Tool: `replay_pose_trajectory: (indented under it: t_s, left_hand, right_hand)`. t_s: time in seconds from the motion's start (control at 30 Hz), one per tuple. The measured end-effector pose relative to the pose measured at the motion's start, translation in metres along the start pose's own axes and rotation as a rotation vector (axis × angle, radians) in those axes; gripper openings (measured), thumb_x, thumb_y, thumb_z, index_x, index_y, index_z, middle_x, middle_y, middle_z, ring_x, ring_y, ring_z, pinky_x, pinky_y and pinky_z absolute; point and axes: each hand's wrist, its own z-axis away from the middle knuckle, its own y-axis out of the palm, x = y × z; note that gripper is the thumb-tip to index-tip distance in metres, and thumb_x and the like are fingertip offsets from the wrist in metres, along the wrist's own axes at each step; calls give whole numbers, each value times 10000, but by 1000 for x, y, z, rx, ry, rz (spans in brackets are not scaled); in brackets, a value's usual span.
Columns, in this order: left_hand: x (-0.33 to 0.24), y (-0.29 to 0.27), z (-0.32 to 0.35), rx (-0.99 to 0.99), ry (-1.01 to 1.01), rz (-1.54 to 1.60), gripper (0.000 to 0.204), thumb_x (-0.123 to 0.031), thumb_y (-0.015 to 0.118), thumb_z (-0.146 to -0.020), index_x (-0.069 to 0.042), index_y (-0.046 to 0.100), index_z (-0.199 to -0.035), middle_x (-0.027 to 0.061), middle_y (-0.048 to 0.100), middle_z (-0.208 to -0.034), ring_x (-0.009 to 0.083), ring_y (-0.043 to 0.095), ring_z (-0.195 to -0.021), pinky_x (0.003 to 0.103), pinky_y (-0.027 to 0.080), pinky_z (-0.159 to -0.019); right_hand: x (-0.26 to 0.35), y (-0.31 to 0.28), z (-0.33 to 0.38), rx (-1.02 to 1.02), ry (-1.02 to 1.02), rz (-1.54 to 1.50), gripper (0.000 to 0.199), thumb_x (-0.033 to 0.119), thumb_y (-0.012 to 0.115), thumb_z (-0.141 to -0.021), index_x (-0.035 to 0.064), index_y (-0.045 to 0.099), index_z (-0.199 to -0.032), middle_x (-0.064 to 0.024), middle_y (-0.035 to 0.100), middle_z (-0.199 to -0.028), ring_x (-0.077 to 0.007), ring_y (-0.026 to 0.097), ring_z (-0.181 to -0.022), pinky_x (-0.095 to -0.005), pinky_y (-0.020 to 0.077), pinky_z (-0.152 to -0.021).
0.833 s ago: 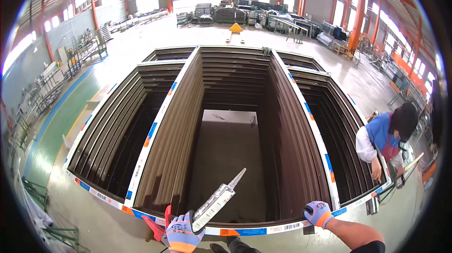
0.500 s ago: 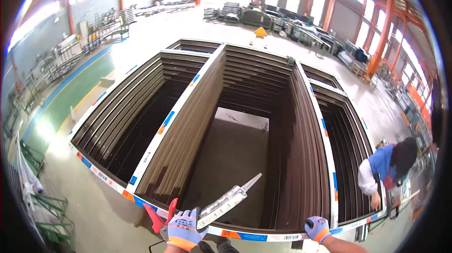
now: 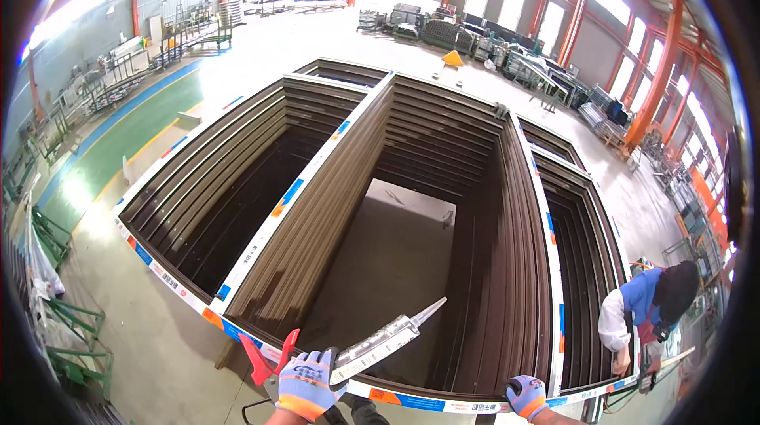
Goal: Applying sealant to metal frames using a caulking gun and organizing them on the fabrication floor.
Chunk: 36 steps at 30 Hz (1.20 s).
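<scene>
A gloved left hand [image 3: 307, 381] grips a caulking gun [image 3: 348, 354] at the near edge of a large brown window frame [image 3: 443, 211] lying flat on a factory floor [image 3: 158, 346], its fingers wrapped shut around the barrel. The gun's tube [image 3: 376, 343] and nozzle [image 3: 427, 312] point up and to the right over the opening, and its red trigger handle [image 3: 269, 354] sticks out to the left.

The gun looks light and rigid, best held at the barrel and handle. The frame looks heavy and stiff, with taped white edges likely to scuff.

The gloved right hand [image 3: 526, 395] rests on the frame's near rail; whether its fingers curl around it cannot be told.

Counted: one gun, two gloved hands, three frame bays side by side. A second person [image 3: 645, 314] in blue bends over the right corner.
</scene>
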Motion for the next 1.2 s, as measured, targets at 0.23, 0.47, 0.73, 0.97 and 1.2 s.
replay_pose_trajectory:
  t_s: [0.23, 0.47, 0.73, 0.97, 1.2]
  left_hand:
    - [-1, -3, -2, 10, 11, -18, 646, -457, 731, -700, -52, 616, -1190, 106, 659, -987, 280, 649, -886, 389, 520, -781]
    - [-6, -6, -4, -83, 42, 8, 601, -454, 727, -703, -70, 632, -1155, 91, 660, -900, 273, 653, -826, 386, 523, -740]
    - [-5, -1, -6, -132, 73, 15, 570, -445, 737, -693, -69, 636, -1110, 90, 653, -863, 270, 649, -784, 382, 525, -704]
    - [-5, -3, -5, -132, 80, 26, 567, -430, 751, -685, -77, 628, -1111, 89, 643, -853, 278, 641, -776, 390, 520, -700]
    - [-5, -5, 0, -112, 64, 55, 579, -427, 761, -680, -78, 620, -1120, 98, 655, -907, 285, 643, -832, 401, 518, -738]
  right_hand:
    - [0, -1, -2, 53, 6, 44, 216, 293, 668, -782, 103, 714, -874, -114, 692, -885, -318, 663, -864, -413, 525, -801]
    - [2, -4, -2, 91, 48, 42, 219, 314, 653, -791, 136, 733, -889, -102, 705, -908, -300, 666, -878, -415, 528, -796]
    - [3, -8, -7, 132, 52, 23, 213, 287, 655, -782, 124, 728, -898, -115, 696, -900, -315, 664, -885, -408, 528, -813]
    - [3, -7, -8, 148, 62, 66, 221, 318, 648, -795, 132, 726, -888, -99, 701, -910, -298, 662, -897, -406, 525, -806]
    - [7, -6, 0, 106, 39, 36, 233, 319, 653, -789, 122, 722, -892, -111, 694, -913, -312, 664, -888, -415, 525, -807]
